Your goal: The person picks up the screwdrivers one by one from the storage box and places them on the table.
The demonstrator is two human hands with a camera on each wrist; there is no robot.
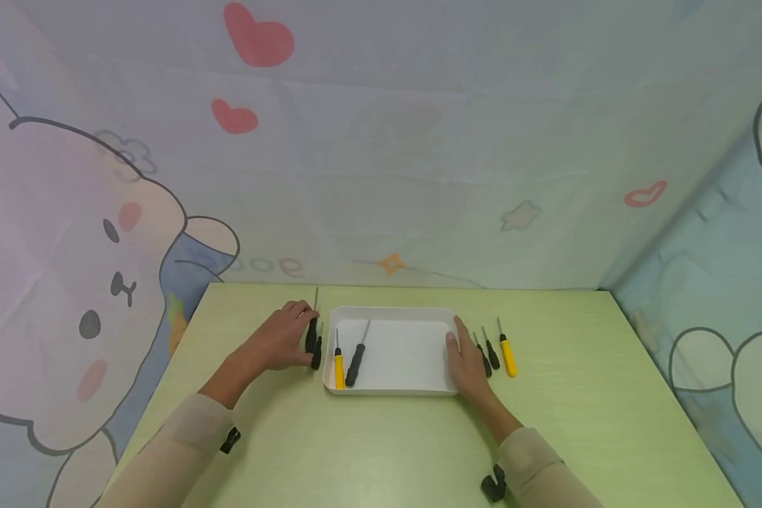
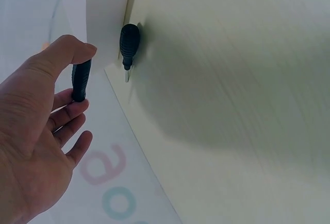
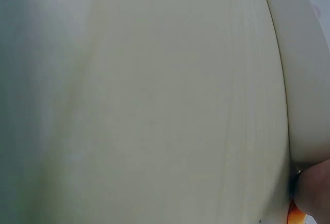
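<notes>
Beside the tray's left end, my left hand (image 1: pixel 283 339) pinches the dark handle of a screwdriver (image 2: pixel 80 82) between thumb and fingers. Its thin shaft points toward the back wall in the head view. A second black screwdriver (image 2: pixel 129 41) lies on the table close to the tray wall. My right hand (image 1: pixel 468 361) holds the right rim of the white tray (image 1: pixel 406 392), thumb over the inner side. Inside the tray, at its left, lie a yellow-handled screwdriver (image 1: pixel 339 370) and a black screwdriver (image 1: pixel 355 365).
Right of the tray, just past my right hand, lie two black screwdrivers, one (image 1: pixel 491 353) nearer a yellow screwdriver (image 1: pixel 508 356). The pale green table (image 1: pixel 381 451) ends at a printed cloth backdrop (image 1: pixel 419 176) behind and at the sides.
</notes>
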